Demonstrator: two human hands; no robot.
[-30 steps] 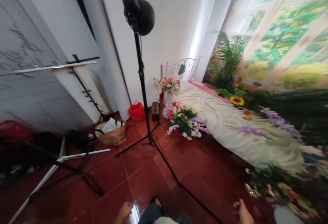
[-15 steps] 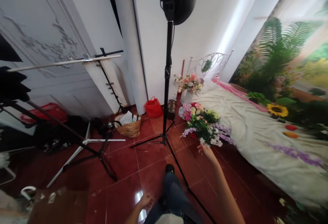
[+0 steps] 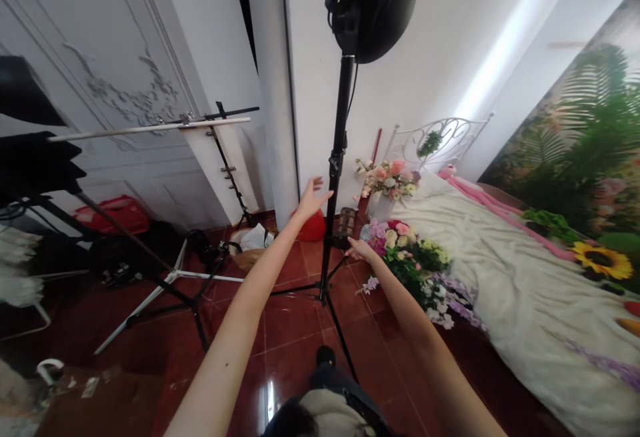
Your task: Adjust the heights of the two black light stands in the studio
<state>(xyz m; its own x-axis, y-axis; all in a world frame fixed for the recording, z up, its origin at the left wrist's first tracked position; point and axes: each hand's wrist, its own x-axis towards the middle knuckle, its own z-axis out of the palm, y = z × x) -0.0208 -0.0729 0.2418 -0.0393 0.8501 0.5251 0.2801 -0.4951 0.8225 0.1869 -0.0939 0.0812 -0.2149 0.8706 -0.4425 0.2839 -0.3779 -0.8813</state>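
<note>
A black light stand [image 3: 341, 110] rises in front of me, bearing a large black studio light [image 3: 385, 14] at its top. My left hand [image 3: 312, 198] is raised just left of the pole, fingers spread and nothing in them. Its thumb points toward the pole; whether they touch, I cannot tell. Lower down, to the right of the pole, my right hand [image 3: 361, 249] is stretched out with its fingers loosely apart and holds nothing that I can see. Behind it are a brown barrel-like container [image 3: 347, 222] and a bunch of artificial flowers [image 3: 400, 244].
The stand's legs spread over the red tiled floor [image 3: 295, 330]. On the right is a bed with a cream cover [image 3: 480, 250]. At left stand a white-legged stand [image 3: 173, 276] and a basket [image 3: 247, 260]. A red bag [image 3: 311, 227] sits by the wall.
Both hands have moved up and toward the stand's pole, the left from low by my legs, the right from beside the flowers. The view has shifted, and things appear farther right.
</note>
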